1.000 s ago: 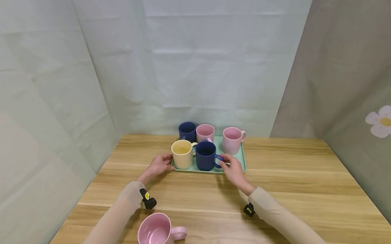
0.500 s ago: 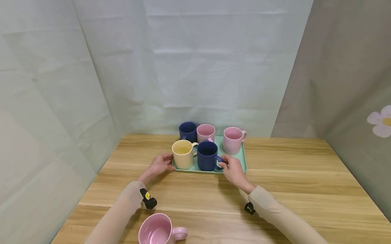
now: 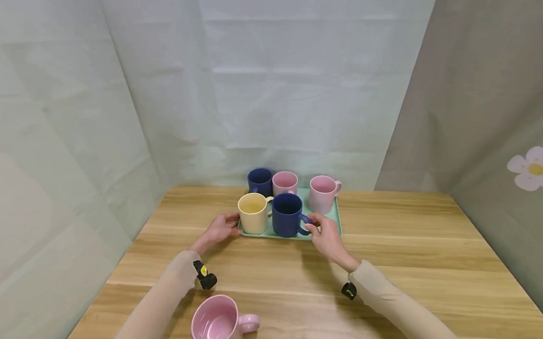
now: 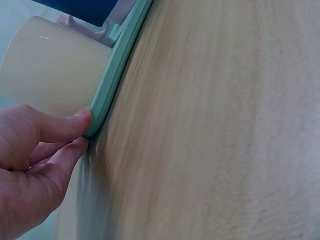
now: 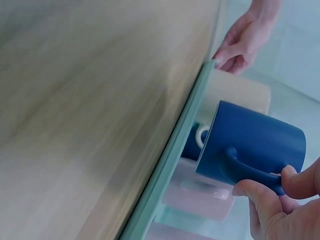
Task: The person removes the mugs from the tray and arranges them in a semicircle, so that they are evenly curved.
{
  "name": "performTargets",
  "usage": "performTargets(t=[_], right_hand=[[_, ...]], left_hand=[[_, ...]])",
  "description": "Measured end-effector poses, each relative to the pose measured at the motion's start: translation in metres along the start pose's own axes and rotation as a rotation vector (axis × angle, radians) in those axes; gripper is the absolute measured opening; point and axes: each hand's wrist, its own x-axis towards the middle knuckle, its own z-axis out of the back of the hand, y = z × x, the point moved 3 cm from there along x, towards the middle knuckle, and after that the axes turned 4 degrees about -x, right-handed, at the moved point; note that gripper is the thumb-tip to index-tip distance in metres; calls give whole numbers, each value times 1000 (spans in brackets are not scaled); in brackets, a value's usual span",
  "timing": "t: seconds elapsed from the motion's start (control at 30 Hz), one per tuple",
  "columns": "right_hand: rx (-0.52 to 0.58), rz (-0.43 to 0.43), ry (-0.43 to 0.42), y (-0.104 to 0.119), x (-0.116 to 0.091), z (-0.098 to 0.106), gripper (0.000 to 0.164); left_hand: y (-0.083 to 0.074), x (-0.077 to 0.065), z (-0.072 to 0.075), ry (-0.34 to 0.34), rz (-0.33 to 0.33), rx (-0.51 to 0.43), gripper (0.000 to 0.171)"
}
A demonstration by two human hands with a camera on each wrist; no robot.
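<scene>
Head view: where's the navy mug [image 3: 286,220], and what are your fingers [image 5: 260,195] doing?

"Just below the frame's middle, upright at the front of the mint tray [image 4: 114,75], right beside the cream mug [image 3: 254,219]. My right hand [image 3: 326,236] pinches its handle [image 5: 250,172]; my left hand [image 3: 221,227] pinches the tray's lower-left corner. Whether the mug's base touches the tray, I can't tell."

"How would you do this well?"

"I'd keep that pinch firm — held from one side, a mug will likely want to tip — and move it slowly, level, clear of its neighbours. My left hand should steady the corner so nothing slides."

"Anything different from half a second ago?"

"A little: the navy rim was just below the cream one; now it's slightly above. My left hand's pinch looks unchanged, as does the pink mug [image 3: 216,327] at bottom, left of centre."
</scene>
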Motion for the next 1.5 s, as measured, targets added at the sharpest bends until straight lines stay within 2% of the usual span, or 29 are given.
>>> performTargets(t=[0.3, 0.7, 0.9, 1.2, 1.5], right_hand=[[20, 13, 56, 14, -13, 5, 6], [106, 1, 129, 20, -25, 2, 8], [119, 44, 180, 23, -30, 0, 9], [96, 122, 193, 30, -36, -5, 9], [139, 123, 294, 34, -46, -15, 7]], left_hand=[[-1, -2, 0, 12, -27, -8, 65], [3, -1, -1, 4, -11, -21, 66], [4, -2, 0, -13, 9, -27, 66], [1, -1, 0, -3, -15, -36, 65], [3, -5, 0, 0, -32, -37, 63]])
